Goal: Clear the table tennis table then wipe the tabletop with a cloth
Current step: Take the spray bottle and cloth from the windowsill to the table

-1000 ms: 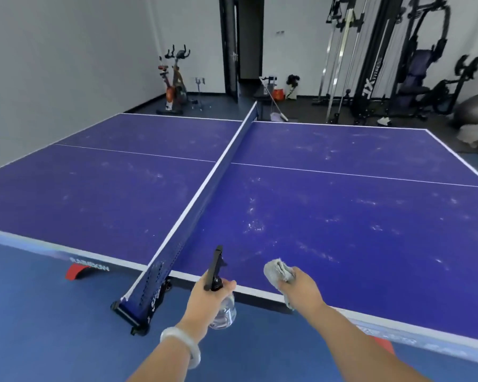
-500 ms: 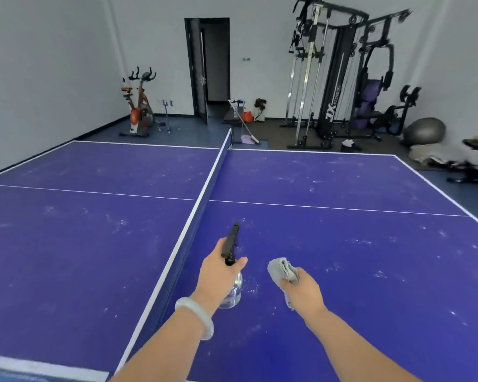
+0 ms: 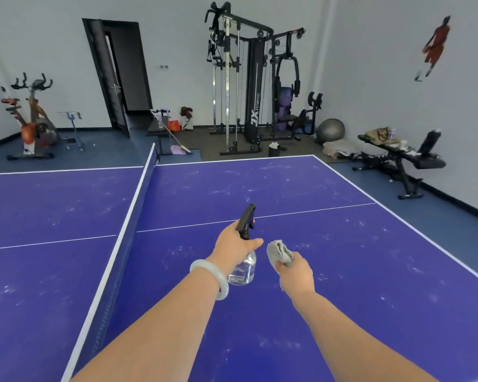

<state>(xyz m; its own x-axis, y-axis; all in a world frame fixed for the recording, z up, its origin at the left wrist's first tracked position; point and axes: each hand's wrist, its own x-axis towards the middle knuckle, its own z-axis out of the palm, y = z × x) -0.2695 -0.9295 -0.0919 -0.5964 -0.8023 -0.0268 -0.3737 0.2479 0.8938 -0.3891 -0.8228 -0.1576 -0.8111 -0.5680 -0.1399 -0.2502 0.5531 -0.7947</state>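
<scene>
Hands are reaching out side by side over the table. Your left hand is gripping a spray bottle by its neck, with the fingers curling round it under the black trigger head and the nozzle pointing away from you. The clear body is hanging below that hand, above the blue top. A pale bangle is sitting on the same wrist.

Your right hand, just beside the bottle, is clutching a bunched grey cloth. The wad is sticking out past your knuckles and a loose end is trailing under the palm. Both are hovering over the right half of the table; whether the cloth is touching the surface I cannot tell.

Whitish specks and smears are showing on the tabletop around and beyond both hands. The net is running away from you to the left of your left hand. Far beyond your hands, past the table's far edge, a cable machine is standing against the wall. An exercise bike is standing well off to the left, and a weight bench well off to the right.
</scene>
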